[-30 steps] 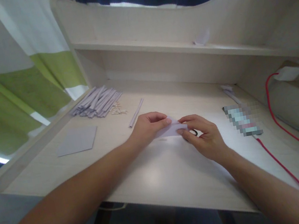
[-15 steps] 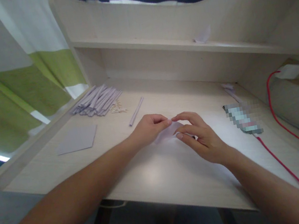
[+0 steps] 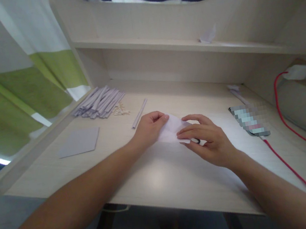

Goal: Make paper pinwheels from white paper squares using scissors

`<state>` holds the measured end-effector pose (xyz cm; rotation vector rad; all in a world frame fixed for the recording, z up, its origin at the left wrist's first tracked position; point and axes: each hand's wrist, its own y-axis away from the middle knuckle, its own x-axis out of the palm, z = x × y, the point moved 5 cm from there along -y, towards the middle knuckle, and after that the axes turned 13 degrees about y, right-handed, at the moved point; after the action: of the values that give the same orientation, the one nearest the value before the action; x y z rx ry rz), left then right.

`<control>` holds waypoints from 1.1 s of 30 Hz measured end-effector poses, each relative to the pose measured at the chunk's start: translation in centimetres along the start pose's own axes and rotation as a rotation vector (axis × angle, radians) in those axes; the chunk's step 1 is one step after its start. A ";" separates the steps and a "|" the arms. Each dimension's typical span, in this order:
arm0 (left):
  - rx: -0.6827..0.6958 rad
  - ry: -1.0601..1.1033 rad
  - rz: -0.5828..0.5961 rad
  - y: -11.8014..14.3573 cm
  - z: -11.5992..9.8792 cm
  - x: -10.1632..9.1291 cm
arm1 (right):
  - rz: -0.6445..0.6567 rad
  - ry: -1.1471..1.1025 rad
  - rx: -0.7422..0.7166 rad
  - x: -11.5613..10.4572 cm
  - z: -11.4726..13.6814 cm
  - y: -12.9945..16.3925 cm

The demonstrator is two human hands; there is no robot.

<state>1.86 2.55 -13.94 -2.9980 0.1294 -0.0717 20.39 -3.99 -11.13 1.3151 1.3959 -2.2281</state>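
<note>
A small pale lilac paper (image 3: pixel 172 128) lies partly folded on the wooden desk (image 3: pixel 164 175), in the middle. My left hand (image 3: pixel 148 129) pinches its left edge with curled fingers. My right hand (image 3: pixel 206 140) lies flat on its right part, fingers pressing the paper down. A dark ring-shaped object peeks out under my right fingers; what it is cannot be told.
A lilac paper sheet (image 3: pixel 78 142) lies at the left. Behind it sits a pile of rolled paper sticks (image 3: pixel 98 103), with one loose stick (image 3: pixel 139 113) nearby. A phone (image 3: pixel 249 121) with a red cable (image 3: pixel 292 173) lies at the right. A folded scrap (image 3: pixel 207 36) rests on the shelf.
The paper has opened out wider and flatter on the desk. My right hand has gone from pinching its edge to pressing on it, and my left hand has shifted slightly back.
</note>
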 end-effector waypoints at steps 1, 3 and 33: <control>-0.014 -0.001 0.002 0.1 0.0 0.0 | 0.002 0.006 -0.015 0.0 0.1 0.0; -0.026 -0.012 0.015 0.1 0.0 0.1 | 0.026 0.024 -0.043 0.0 0.4 -0.1; 0.144 0.026 0.149 1.0 -0.4 1.0 | -0.072 -0.191 0.334 0.2 -2.6 0.7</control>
<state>2.78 1.45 -13.69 -2.8350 0.3344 -0.1002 22.16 -2.20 -12.11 1.1164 1.0544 -2.6424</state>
